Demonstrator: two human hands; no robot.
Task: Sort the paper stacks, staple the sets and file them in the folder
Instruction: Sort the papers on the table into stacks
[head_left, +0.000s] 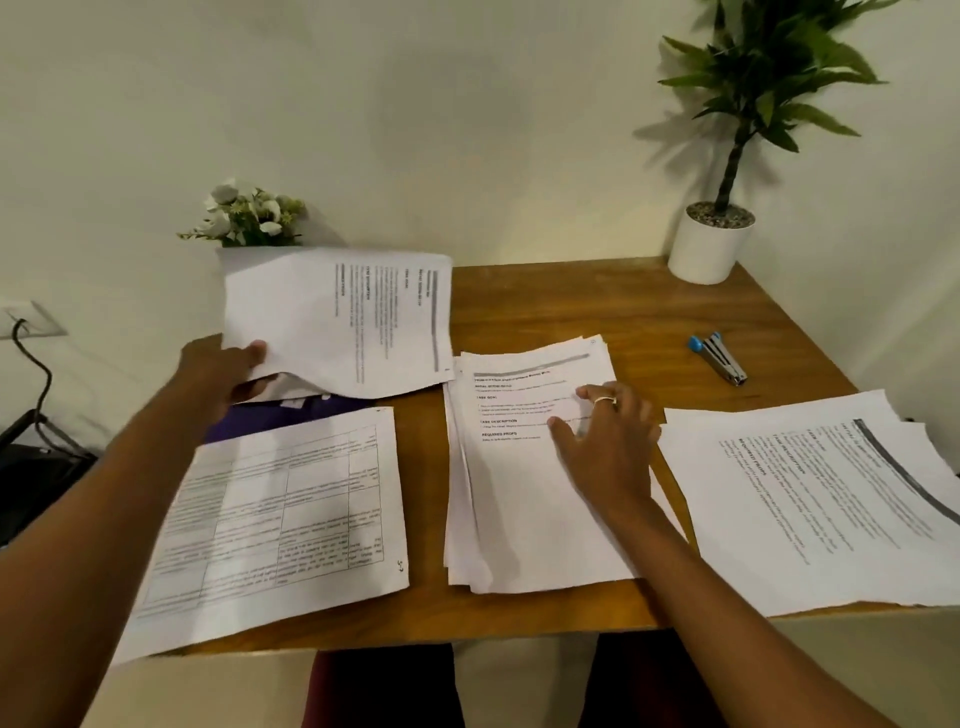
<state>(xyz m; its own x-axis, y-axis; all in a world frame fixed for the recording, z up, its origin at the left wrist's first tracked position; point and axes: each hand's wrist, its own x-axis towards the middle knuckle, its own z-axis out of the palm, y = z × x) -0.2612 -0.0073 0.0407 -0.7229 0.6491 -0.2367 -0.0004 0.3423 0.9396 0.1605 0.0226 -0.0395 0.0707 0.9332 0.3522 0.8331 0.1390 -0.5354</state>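
My left hand grips the corner of a printed sheet and holds it lifted over the table's far left. Under it lies a purple folder, mostly covered. A stack with printed tables sits at the near left, overhanging the table's edge. My right hand rests with spread fingers on the uneven middle stack. A third stack lies at the right. The blue and silver stapler lies at the far right, apart from both hands.
The wooden table stands against a white wall. White flowers stand at the back left and a potted plant in a white pot at the back right corner. A cable and wall socket are at the left.
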